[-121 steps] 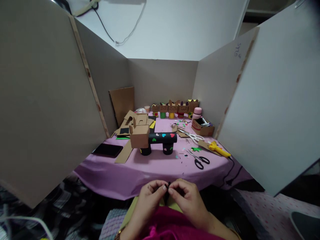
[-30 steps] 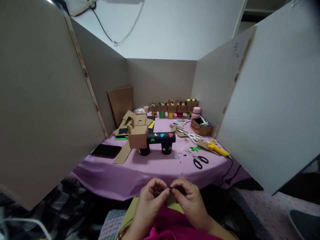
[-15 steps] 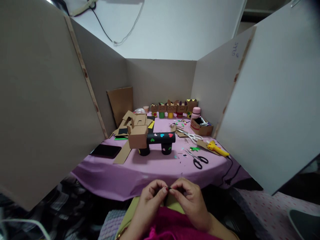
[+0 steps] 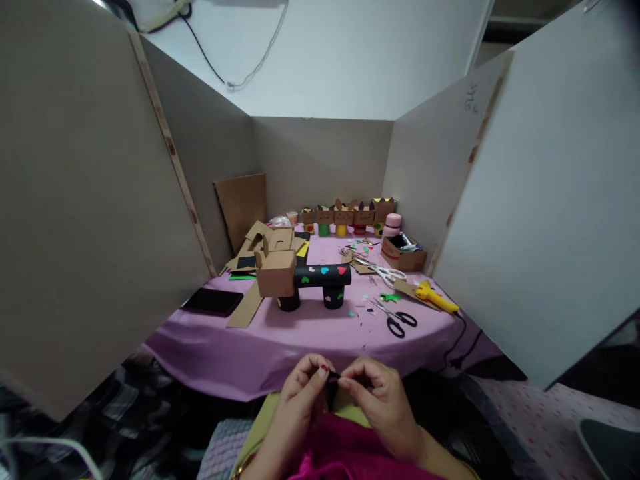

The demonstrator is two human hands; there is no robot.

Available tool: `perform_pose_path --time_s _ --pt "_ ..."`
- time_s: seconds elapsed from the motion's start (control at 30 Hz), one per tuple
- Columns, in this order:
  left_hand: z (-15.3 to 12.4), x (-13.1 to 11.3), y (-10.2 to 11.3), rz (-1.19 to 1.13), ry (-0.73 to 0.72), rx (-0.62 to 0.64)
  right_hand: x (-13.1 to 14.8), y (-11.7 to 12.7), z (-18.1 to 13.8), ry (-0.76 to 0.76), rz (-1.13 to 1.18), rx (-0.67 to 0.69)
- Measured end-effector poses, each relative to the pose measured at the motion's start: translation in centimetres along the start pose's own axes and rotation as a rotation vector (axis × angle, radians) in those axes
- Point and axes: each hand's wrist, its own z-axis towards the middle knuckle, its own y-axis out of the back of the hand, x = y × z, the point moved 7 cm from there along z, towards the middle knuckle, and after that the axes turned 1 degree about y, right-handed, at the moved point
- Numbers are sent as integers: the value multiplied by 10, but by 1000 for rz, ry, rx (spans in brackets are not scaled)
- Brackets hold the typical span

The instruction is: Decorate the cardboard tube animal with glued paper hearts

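Note:
In front of the table edge, over the lap, my left hand (image 4: 306, 390) and my right hand (image 4: 380, 397) pinch a small black piece (image 4: 334, 375) between thumbs and fingertips. It looks like a scrap of black paper, mostly hidden by the fingers. Beyond the hands stands a cardboard animal figure (image 4: 324, 276), with a box head at left and a black tube body on black legs. Colored paper hearts dot its body. Black-handled scissors (image 4: 396, 319) lie open on the table to its right.
A pink-purple cloth covers the table (image 4: 300, 340). A yellow glue gun (image 4: 435, 297) with a cord rests at right, near white scissors (image 4: 385, 272) and a cardboard box (image 4: 404, 257). A black tablet (image 4: 213, 302) and cardboard pieces (image 4: 273, 243) lie left. Several cardboard figures (image 4: 343, 217) line the back.
My left hand's fingertips have shifted slightly up and left, away from the right fingertips, so more of the black piece shows between them. The things on the table have not moved.

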Motion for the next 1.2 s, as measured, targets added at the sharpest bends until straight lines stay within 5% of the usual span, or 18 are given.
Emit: perform_pose_path --time_s 0.37,0.6,0.93,1.2 --pt "-1 2 -2 103 -33 31 10 -7 0 137 15 93" --pt "-3 -2 -10 199 -78 117 -17 -16 -3 -186 348 127" --pt "-4 -13 -3 642 -260 68 -21 -18 -2 -386 488 162" --pt "-1 10 -12 108 137 140 -20 -20 -3 -415 558 140"
